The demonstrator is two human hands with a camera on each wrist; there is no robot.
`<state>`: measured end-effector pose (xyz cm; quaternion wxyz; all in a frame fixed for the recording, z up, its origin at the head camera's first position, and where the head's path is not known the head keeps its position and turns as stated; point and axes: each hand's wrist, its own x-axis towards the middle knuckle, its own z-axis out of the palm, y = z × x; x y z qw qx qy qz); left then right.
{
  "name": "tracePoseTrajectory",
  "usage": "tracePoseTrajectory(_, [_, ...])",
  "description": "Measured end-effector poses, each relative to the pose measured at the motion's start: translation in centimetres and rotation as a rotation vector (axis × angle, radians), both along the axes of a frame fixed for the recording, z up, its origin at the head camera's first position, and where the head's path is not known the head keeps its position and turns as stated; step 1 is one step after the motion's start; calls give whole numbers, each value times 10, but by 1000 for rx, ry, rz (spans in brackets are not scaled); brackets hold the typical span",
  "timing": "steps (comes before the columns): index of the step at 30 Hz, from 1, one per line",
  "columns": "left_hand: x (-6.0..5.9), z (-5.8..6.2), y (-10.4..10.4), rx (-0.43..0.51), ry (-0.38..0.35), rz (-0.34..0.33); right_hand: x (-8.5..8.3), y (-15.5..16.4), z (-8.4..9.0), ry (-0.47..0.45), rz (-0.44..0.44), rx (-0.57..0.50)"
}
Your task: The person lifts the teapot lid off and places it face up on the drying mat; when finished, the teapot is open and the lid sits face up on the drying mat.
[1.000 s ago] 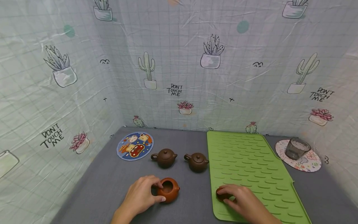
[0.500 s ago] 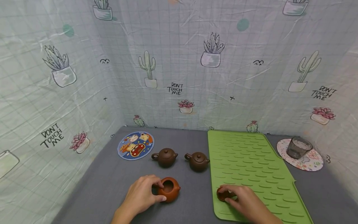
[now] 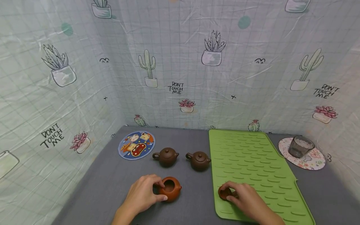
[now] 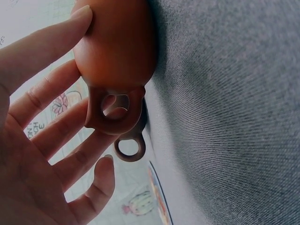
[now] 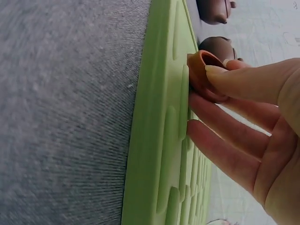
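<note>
My left hand (image 3: 143, 192) holds an orange-brown clay teapot (image 3: 175, 195) by its near side, thumb on the outer wall and index finger at the rim. The teapot stands lidless, its round mouth facing up and spout to the right. Its loop handle (image 4: 133, 112) hangs between the fingers in the left wrist view. My right hand (image 3: 247, 198) pinches a small reddish-brown clay cup (image 3: 222, 194) at its rim, close over the front left corner of the green mat (image 3: 253, 165). The cup's hollow faces up; fingers hide part of it.
Two dark brown lidded teapots (image 3: 167, 157) stand behind the orange one, the right teapot (image 3: 200, 162) close to the mat's edge. A blue round cartoon mat (image 3: 123, 150) lies back left. At the back right, a smoky glass (image 3: 300, 147) stands on a floral mat (image 3: 319, 164).
My right hand has tilted the small cup so more of its hollow shows. The left hand keeps its grip on the orange teapot. The head view has shifted slightly.
</note>
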<state>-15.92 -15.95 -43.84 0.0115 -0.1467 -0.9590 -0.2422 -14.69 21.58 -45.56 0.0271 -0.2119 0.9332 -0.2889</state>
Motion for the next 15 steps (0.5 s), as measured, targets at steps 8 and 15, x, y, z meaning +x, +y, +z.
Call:
tracePoseTrajectory(8, [-1,1,0,-6,0,-3,-1,1,0,22,12,-10])
tracePoseTrajectory(15, [-1,1,0,-6,6,3,-2,1,0,18,3,-6])
